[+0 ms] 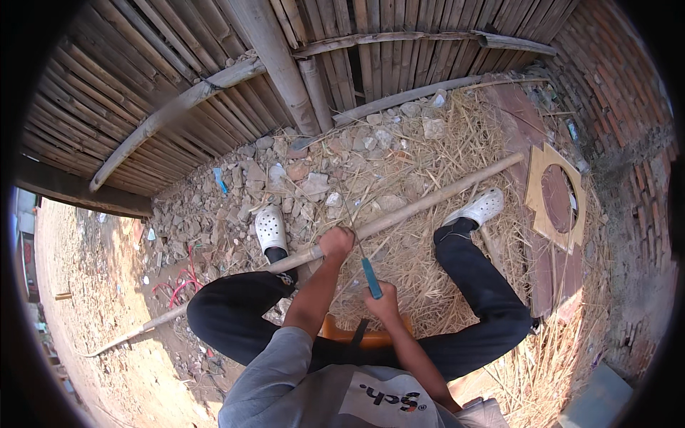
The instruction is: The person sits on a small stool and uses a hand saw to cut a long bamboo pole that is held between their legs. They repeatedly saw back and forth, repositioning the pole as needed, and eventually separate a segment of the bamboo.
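Grey shirt (314, 396) foremost, left hand (337, 242) clenched round a pole (442, 196), right hand (383, 302) round a teal-handled tool (370, 277), probably thin-bladed.

Bare forearms (314, 294) extended, left hand (337, 242) curled tight, farther forward, right hand (382, 301) curled too, farther back

Pole (442, 195): bare wood look, smoothish, matt — tool handle (371, 277): plastic-looking, smooth — trousers (474, 274): matt cloth; brick wall (617, 89): rough.
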Tool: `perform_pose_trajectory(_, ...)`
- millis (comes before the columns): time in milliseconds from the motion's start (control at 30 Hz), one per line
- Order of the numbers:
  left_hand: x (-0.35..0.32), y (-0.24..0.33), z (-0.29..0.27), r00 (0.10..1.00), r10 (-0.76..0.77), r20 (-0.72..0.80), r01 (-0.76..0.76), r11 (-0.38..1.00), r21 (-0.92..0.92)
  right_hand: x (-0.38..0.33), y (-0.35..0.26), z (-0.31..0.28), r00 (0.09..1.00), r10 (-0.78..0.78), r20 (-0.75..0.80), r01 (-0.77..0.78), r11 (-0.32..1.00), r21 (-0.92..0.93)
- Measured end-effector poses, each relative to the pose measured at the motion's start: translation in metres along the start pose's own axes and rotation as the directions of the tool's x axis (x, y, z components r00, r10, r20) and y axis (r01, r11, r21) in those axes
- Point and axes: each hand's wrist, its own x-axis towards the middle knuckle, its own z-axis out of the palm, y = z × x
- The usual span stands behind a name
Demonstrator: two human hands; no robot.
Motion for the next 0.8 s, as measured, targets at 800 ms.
perform_pose_trajectory(800, -0.058, 0.005, -0.007, 1.000, -0.009, -0.023, 0.008, 0.999, -0.052, -0.048, 0.020, -0.018, 0.995, -0.068, -0.069, 0.074, 0.993, 0.091)
